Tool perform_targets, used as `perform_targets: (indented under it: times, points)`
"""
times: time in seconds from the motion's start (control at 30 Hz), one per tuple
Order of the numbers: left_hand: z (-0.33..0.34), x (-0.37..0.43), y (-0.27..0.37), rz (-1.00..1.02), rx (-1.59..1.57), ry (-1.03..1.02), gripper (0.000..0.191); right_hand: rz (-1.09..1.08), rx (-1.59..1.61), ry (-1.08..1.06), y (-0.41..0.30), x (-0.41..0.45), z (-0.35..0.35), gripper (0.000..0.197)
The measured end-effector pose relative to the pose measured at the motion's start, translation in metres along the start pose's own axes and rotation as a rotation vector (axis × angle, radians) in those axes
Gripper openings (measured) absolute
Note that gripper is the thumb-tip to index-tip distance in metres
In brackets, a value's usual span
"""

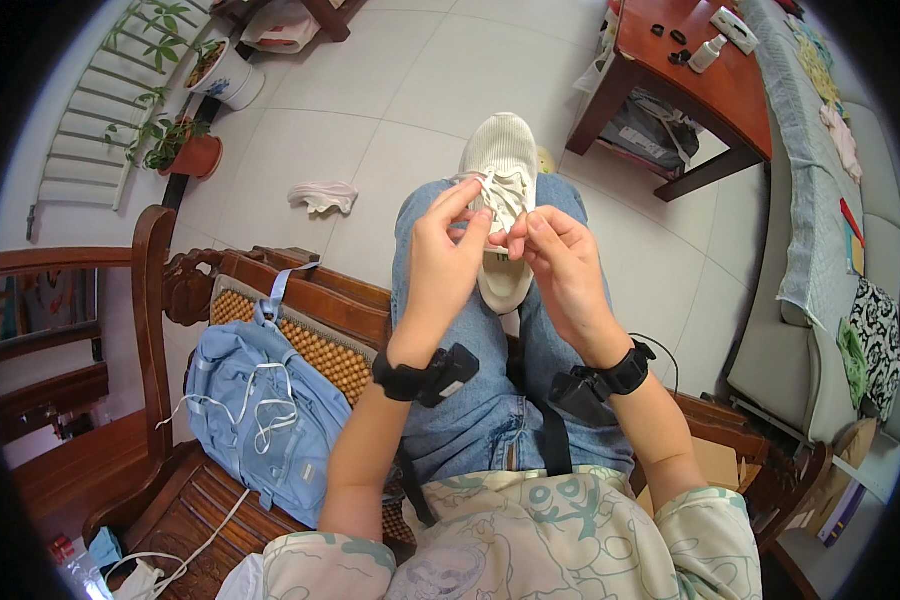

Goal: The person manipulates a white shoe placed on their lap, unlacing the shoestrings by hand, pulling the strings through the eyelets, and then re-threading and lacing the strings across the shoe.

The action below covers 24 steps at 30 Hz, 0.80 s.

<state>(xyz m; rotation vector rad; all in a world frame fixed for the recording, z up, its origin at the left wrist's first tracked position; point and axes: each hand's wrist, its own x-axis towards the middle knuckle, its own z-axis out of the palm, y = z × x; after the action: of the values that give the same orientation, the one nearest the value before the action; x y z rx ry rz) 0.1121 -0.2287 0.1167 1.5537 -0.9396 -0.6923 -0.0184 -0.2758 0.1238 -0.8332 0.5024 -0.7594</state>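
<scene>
A cream knit sneaker (499,146) rests across my knees, its toe pointing away from me. White shoelace (499,196) criss-crosses its upper and hangs loosely around the eyelets. At the shoe's left side is my left hand (450,251), its index finger and thumb at a strand of lace. My right hand (566,266) is by the collar on the right, thumb and forefinger pinched together at a lace end, mostly covered by the fingers. The heel and the insole opening (504,274) show between my wrists. Black devices (450,375) are strapped to both wrists.
To my left on the wooden bench sits a blue backpack (270,420) with a loose white lace (277,409) over it. Another pale shoe (324,196) lies on the tiled floor. Potted plants (195,154) stand by the wall; a red-brown table (690,90) is at the right front.
</scene>
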Motion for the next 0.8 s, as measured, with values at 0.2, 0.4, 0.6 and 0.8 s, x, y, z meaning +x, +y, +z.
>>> perform_targets:
  times: [0.2, 0.4, 0.6, 0.8]
  points:
    - [-0.004, 0.005, 0.006, -0.29, -0.469, -0.047, 0.033, 0.0, -0.055, -0.005, 0.002, -0.002, 0.0, 0.026]
    - [-0.008, 0.007, -0.004, -0.31, -0.388, -0.152, 0.026, 0.035, -0.124, -0.079, 0.009, -0.005, -0.002, 0.027]
    - [-0.032, 0.008, -0.015, -0.501, -0.999, -0.299, 0.017, -0.047, 0.065, 0.078, -0.004, -0.001, -0.019, 0.018]
    - [-0.051, 0.003, -0.016, -0.503, -1.216, -0.377, 0.03, -0.007, 0.164, 0.094, -0.011, 0.005, -0.035, 0.019]
